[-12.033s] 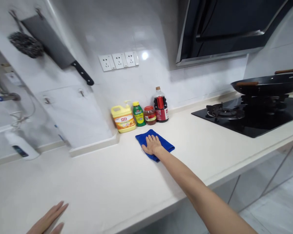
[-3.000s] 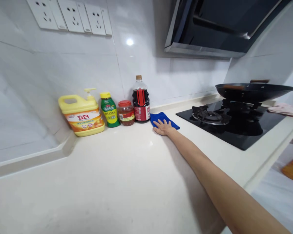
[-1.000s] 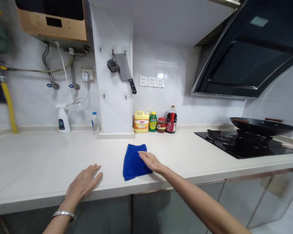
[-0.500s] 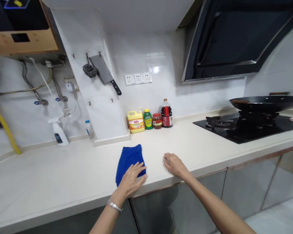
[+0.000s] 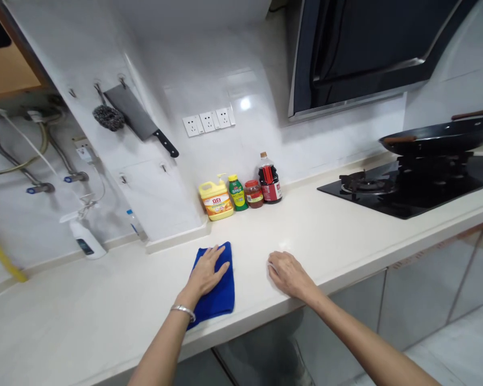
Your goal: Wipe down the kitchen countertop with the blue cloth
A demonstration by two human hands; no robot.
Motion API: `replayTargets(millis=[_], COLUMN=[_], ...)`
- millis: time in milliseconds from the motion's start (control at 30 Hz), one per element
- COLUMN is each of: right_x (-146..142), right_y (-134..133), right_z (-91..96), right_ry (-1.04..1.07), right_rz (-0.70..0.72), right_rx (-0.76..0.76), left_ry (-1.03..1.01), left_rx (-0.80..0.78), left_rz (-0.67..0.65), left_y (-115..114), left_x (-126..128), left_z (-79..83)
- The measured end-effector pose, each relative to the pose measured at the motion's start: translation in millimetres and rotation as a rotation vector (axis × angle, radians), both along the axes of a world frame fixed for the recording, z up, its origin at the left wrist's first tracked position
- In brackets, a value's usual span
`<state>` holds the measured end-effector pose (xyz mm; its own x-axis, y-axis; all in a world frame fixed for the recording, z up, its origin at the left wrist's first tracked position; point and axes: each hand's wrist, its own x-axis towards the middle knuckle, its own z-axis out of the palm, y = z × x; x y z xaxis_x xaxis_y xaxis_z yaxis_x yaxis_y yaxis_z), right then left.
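A blue cloth [image 5: 219, 295] lies spread on the pale countertop [image 5: 104, 305], reaching close to the front edge. My left hand [image 5: 206, 271], with a silver bracelet at the wrist, rests flat on the cloth's upper left part. Its fingers are stretched out and the thumb stands apart. To the right of the cloth, my right hand [image 5: 288, 272] leans on the bare counter near the edge. Its fingers are curled in, the tips are hidden, and nothing shows in them.
Against the wall stand a yellow detergent jug [image 5: 217, 202], a green bottle [image 5: 238, 194], a red-lidded jar [image 5: 254, 194] and a dark sauce bottle [image 5: 270, 182]. A cleaver [image 5: 134, 115] and steel scrubber [image 5: 108, 117] hang at left. A wok [image 5: 443, 138] sits on the gas hob [image 5: 406, 201].
My left hand has slid away from me and leftward over the cloth, whose near part now lies closer to the counter's edge. The right hand stays put. The view has tilted and shifted right.
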<state>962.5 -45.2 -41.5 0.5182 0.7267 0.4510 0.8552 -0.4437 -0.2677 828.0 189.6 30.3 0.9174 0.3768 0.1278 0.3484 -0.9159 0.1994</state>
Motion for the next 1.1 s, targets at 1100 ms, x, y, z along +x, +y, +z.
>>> replayTargets(millis=[1100], right_x=[98.5], right_y=[-132.0], right_z=[-72.1], right_ry=[-0.325], right_rz=[-0.110], right_rx=[0.011], left_ry=[0.234], left_rx=[0.109], left_rz=[0.769], left_y=[252.1], left_x=[-160.2], left_z=[-34.0])
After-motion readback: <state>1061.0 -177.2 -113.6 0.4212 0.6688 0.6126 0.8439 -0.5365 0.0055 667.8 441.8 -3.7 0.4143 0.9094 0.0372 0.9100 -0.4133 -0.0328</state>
